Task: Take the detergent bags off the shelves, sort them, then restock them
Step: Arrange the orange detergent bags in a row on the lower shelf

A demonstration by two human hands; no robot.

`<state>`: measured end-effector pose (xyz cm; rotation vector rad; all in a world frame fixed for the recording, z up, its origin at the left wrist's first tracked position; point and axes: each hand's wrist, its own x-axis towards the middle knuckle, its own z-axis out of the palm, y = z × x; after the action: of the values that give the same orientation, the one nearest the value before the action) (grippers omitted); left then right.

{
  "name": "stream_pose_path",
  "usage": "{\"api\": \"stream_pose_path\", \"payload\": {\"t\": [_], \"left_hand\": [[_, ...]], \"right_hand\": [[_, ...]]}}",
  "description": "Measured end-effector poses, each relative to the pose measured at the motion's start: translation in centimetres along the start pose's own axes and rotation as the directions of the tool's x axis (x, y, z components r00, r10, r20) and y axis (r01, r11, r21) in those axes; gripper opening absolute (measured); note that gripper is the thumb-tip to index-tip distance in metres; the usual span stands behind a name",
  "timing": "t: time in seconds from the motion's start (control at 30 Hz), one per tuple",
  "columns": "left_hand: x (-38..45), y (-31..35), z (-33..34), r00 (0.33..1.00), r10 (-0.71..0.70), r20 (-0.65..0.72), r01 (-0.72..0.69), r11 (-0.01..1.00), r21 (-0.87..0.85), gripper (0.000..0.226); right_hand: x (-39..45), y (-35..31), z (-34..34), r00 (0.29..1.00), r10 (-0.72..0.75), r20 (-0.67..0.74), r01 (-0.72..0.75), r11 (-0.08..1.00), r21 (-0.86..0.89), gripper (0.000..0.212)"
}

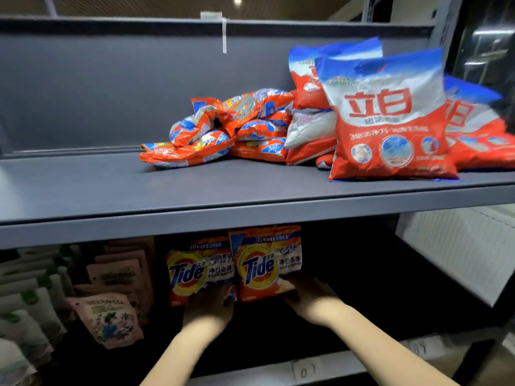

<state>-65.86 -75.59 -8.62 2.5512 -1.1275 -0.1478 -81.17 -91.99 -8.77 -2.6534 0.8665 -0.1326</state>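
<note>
Two orange Tide detergent bags stand upright side by side under the upper shelf. My left hand grips the bottom of the left Tide bag. My right hand holds the lower right corner of the right Tide bag. On the upper shelf lies a loose heap of orange Tide bags. To its right stand red-and-white Liby bags, the front one upright near the shelf edge, others behind it and to the far right.
On the lower level at the left stand rows of pink floral pouches and white-and-green pouches. The lower shelf's front edge carries a paper label. A white panel closes the right side.
</note>
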Motion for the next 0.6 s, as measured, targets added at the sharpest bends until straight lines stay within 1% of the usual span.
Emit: {"api": "stream_pose_path", "payload": {"t": [0.07, 0.1, 0.17, 0.23, 0.3, 0.37, 0.43, 0.5, 0.53, 0.6], "left_hand": [[-2.4, 1.9, -1.5, 1.000, 0.003, -0.012, -0.003, 0.999, 0.051, 0.037], [-3.7, 2.7, -2.0, 1.000, 0.011, -0.008, -0.011, 0.998, 0.061, 0.033], [-6.1, 4.2, -3.3, 0.998, 0.034, -0.048, -0.029, 0.995, 0.094, 0.022], [-8.1, 5.2, -4.4, 0.986, 0.096, -0.134, -0.076, 0.985, 0.154, 0.028], [-9.7, 6.0, -5.5, 0.966, 0.162, -0.201, -0.128, 0.977, 0.171, 0.037], [-11.2, 6.8, -7.3, 0.945, 0.212, -0.248, -0.179, 0.973, 0.148, 0.037], [-12.2, 7.4, -9.4, 0.911, 0.261, -0.319, -0.222, 0.963, 0.152, 0.042], [-13.0, 8.1, -11.8, 0.861, 0.283, -0.423, -0.251, 0.959, 0.130, 0.058], [-13.2, 8.4, -13.0, 0.832, 0.290, -0.473, -0.267, 0.957, 0.116, 0.060], [-12.8, 8.4, -15.6, 0.759, 0.301, -0.578, -0.291, 0.950, 0.113, 0.051]], "right_hand": [[-2.8, -0.7, -2.1, 0.999, -0.033, -0.021, 0.031, 0.996, -0.088, 0.051], [-4.2, -1.1, -3.0, 0.999, -0.041, -0.019, 0.038, 0.991, -0.126, 0.050], [-6.9, -1.9, -4.5, 0.998, -0.057, -0.039, 0.048, 0.978, -0.203, 0.046], [-9.2, -2.1, -5.7, 0.988, -0.125, -0.092, 0.099, 0.964, -0.246, 0.046], [-11.1, -2.3, -6.9, 0.967, -0.215, -0.133, 0.184, 0.959, -0.216, 0.047], [-12.6, -2.7, -8.6, 0.942, -0.285, -0.178, 0.259, 0.954, -0.154, 0.046], [-13.7, -3.2, -10.4, 0.909, -0.341, -0.240, 0.322, 0.940, -0.114, 0.042], [-14.6, -4.1, -12.4, 0.876, -0.377, -0.302, 0.370, 0.925, -0.081, 0.037], [-14.8, -4.7, -13.5, 0.859, -0.390, -0.333, 0.389, 0.918, -0.071, 0.034], [-14.9, -6.0, -15.5, 0.827, -0.402, -0.394, 0.415, 0.908, -0.057, 0.032]]}}
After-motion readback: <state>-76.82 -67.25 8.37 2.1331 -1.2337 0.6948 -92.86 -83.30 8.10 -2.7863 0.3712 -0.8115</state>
